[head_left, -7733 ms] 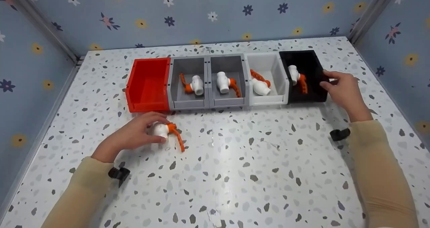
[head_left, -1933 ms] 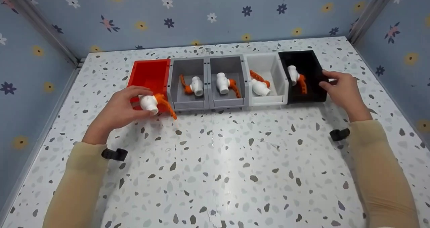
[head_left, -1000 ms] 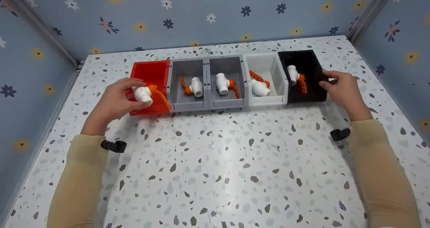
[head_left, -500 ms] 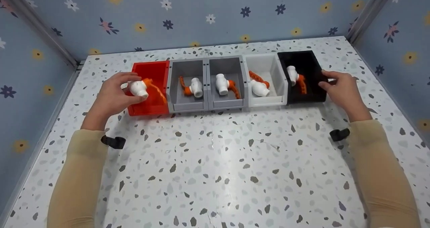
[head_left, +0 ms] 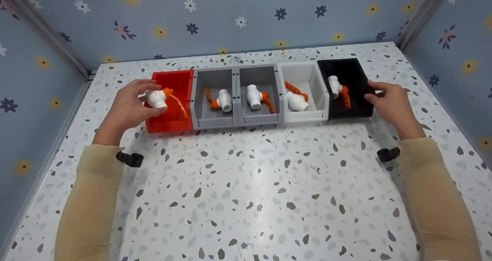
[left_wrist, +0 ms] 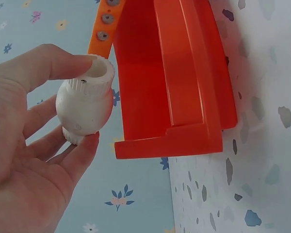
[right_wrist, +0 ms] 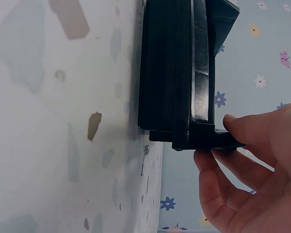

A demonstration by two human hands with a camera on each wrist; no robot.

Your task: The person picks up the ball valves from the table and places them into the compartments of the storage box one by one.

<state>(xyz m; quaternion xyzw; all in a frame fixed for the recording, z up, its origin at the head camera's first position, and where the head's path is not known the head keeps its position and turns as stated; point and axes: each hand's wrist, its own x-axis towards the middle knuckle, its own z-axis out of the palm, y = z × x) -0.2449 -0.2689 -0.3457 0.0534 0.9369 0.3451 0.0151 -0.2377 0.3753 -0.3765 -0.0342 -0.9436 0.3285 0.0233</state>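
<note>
My left hand (head_left: 128, 105) pinches a white ball valve (head_left: 157, 98) with an orange lever over the red bin (head_left: 171, 127). In the left wrist view the thumb lies at the open end of the valve (left_wrist: 85, 104), fingers under its other end, and the red bin (left_wrist: 194, 107) stands beside it. At the far right end of the row, my right hand (head_left: 392, 101) grips the side wall of the black bin (head_left: 359, 109). The right wrist view has the thumb on one face of that black wall (right_wrist: 223, 141) and the fingers on the other.
Between the red and black bins stand two grey bins (head_left: 216, 121) and a white bin (head_left: 305, 116), side by side. Each of these holds one valve (head_left: 254, 96), as does the black bin. Flowered panels (head_left: 246, 19) close off the back and sides of the speckled table (head_left: 246, 199).
My left hand picked the valve up from the table before the red bin and carried it up and back over that bin. The right hand stays on the black bin.
</note>
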